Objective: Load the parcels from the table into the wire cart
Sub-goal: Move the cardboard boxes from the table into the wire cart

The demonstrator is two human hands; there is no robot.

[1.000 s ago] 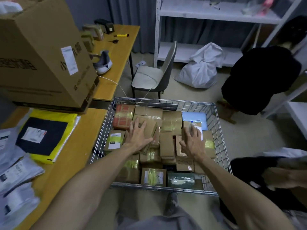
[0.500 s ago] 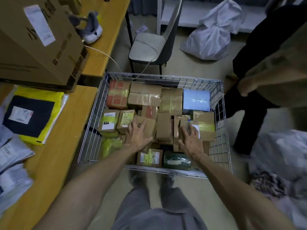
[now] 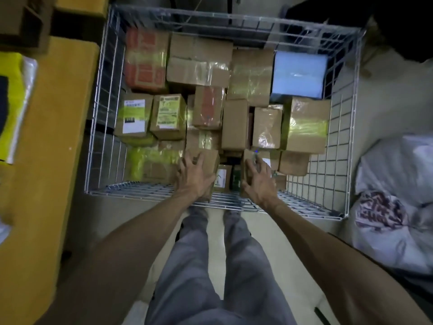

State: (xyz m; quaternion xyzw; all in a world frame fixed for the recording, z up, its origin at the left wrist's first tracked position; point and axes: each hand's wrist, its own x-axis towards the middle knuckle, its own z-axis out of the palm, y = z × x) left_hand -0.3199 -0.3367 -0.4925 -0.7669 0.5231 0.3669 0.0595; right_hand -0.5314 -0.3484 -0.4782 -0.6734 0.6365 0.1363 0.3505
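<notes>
The wire cart (image 3: 140, 192) stands in front of my legs, packed with several brown taped parcels. My left hand (image 3: 193, 178) grips a brown cardboard box (image 3: 208, 160) by the cart's near wall, fingers curled over its top. My right hand (image 3: 257, 178) holds a small brown box with a white label (image 3: 266, 161) just to the right. Between the hands lies a small labelled parcel (image 3: 222, 178). A red-printed box (image 3: 145, 59) and a pale blue parcel (image 3: 298, 73) lie at the cart's far side.
The yellow wooden table (image 3: 46, 137) runs along the left, close to the cart, with a yellow and black parcel (image 3: 11, 102) at its edge. White filled bags (image 3: 398, 207) sit on the floor at the right. A dark shape (image 3: 386, 24) stands behind the cart's far right corner.
My view has tilted down over the cart. Both hands have drawn back from the middle parcels to the cart's near side and now curl round two small boxes.
</notes>
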